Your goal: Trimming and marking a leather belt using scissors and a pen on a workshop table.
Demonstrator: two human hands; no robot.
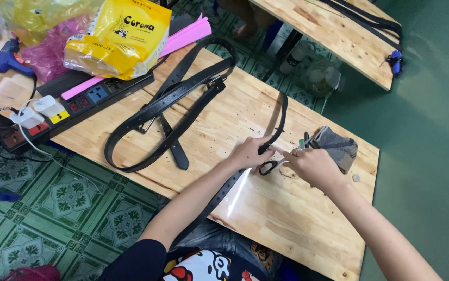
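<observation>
The left hand [248, 152] fingers clamp the black belt [281, 117], long axis running 12-to-7 o'clock across the table [266, 208]; the right hand [313, 165], at 3 o'clock, pinches something small, unidentifiable.

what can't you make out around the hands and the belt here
Head view only:
- What the right hand grips: its fingers cover it; only a thin pale tip shows.
- The scissors: handles show, blades hidden behind the hands.
- The black belt under the left hand: its lower run drops behind the forearm and table edge.
- Small items by the grey cloth: too small to identify.
</observation>
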